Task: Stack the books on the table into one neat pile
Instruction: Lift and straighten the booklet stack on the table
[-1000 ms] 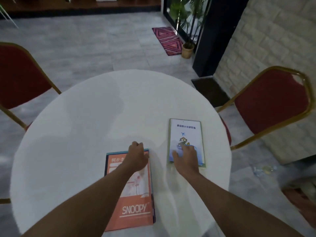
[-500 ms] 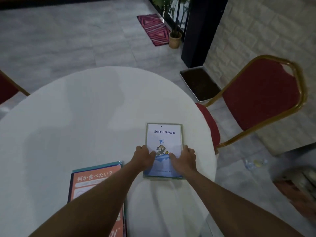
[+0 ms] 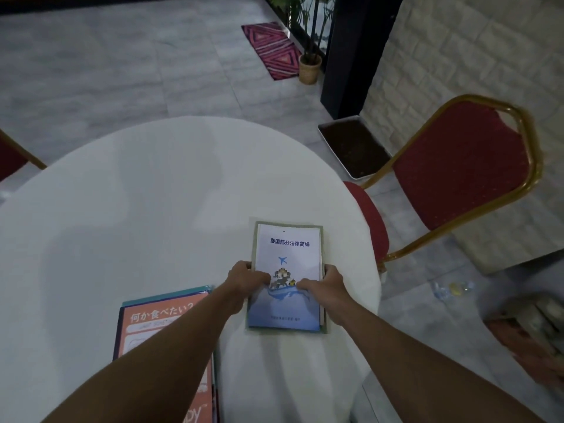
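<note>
Hands: left hand [image 3: 245, 279] and right hand [image 3: 325, 285] clamped on the two long edges of the white book [image 3: 287, 279], thumbs on its cover.
Arms: both forearms stretched forward, the left crossing the orange book [image 3: 152, 328].
White book: flat on the counter [image 3: 137, 209], near its right edge.
Orange book: nearer left, apart from the white one.
Around: red chair [image 3: 457, 166] right of the counter.

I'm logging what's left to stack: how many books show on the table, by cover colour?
White-and-blue paperback book, on a grey-green one: 1
Grey-green book beneath it: 1
Orange paperback book: 1
Teal book edge under the orange: 1
Total: 4
</note>
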`<state>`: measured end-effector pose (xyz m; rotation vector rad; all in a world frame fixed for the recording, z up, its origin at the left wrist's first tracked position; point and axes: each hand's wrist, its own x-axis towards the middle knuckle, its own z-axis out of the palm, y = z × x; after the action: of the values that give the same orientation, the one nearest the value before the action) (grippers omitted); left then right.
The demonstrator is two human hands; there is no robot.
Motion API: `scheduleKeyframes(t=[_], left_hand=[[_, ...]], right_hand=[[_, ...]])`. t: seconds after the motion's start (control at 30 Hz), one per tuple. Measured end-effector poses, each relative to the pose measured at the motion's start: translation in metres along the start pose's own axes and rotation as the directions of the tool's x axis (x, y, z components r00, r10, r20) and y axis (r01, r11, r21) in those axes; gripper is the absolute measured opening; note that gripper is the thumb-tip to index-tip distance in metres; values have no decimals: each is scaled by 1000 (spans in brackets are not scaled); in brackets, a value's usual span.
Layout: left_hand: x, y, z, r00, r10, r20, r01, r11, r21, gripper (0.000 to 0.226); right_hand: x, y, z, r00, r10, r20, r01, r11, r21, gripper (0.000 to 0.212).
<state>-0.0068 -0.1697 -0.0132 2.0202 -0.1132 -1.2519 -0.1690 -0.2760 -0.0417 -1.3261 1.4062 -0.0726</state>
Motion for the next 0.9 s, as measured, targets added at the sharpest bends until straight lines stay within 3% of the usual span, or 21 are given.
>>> scheduleKeyframes(t=[0.1, 0.2, 0.4, 0.63, 0.9], left_hand=[[-8, 0, -7, 997, 71, 28, -69, 996, -64, 53], [-20, 3, -13, 972, 231, 47, -231, 973, 5, 48], [-49, 4, -20, 786, 610, 99, -618, 770, 161, 44], [-60, -17, -26, 687, 679, 258, -727, 640, 250, 75], [-64, -21, -29, 684, 696, 219, -714, 577, 397, 56]], right_hand=[[-10, -1, -4, 997, -76, 34, 70, 987, 145, 83], [-27, -15, -7, 973, -232, 17, 226, 960, 166, 76], [-66, -29, -8, 892, -431, -134, 450, 875, 178, 74], [-82, 3, -10, 843, -525, -119, 537, 835, 120, 73], [-80, 4, -7, 833, -548, -75, 549, 835, 6, 69]])
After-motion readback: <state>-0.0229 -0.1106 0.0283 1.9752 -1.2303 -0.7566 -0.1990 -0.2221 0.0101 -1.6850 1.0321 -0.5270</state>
